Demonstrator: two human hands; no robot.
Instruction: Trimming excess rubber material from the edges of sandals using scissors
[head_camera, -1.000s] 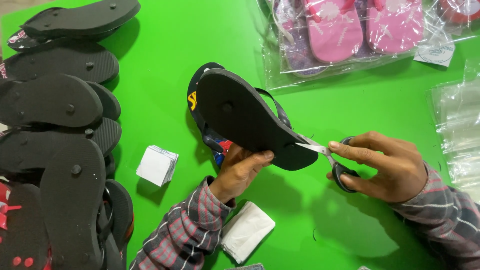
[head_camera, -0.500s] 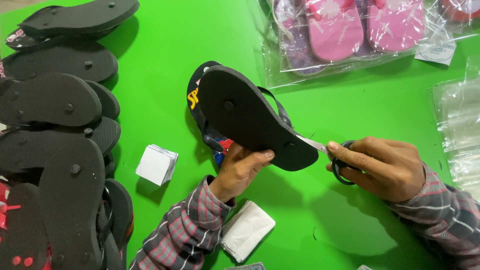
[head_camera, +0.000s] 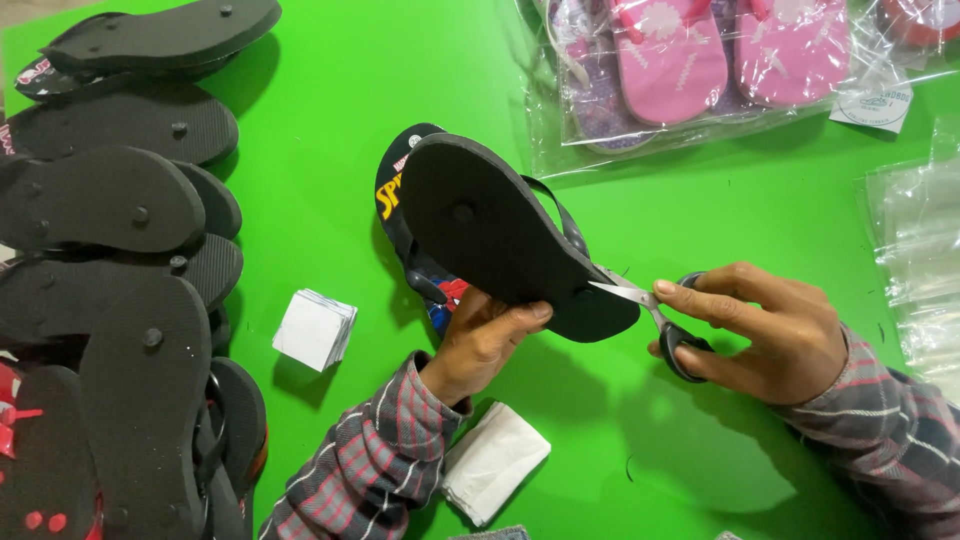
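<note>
A green table (head_camera: 400, 80) fills the view. Along its left edge lies a heap of black flip-flops (head_camera: 110, 260), soles up and overlapping. At the top right, pink flip-flops (head_camera: 690, 50) sit in clear plastic bags, and more clear bags (head_camera: 915, 250) lie at the right edge. In the middle the left hand (head_camera: 485, 340) grips a black pair (head_camera: 490, 235) of flip-flops by the heel end, thumb across the upper sole — the pair is held tilted above the table, sole side up, with a printed flip-flop showing beneath the black one. The right hand (head_camera: 765, 335) is closed round the black handles of small scissors (head_camera: 650, 310), whose blades touch the heel edge of the pair, just beside the left thumb. A stack of white square tags (head_camera: 315, 330) lies on the table left of the left hand, and a folded white cloth (head_camera: 495, 462) lies beside the left sleeve.
</note>
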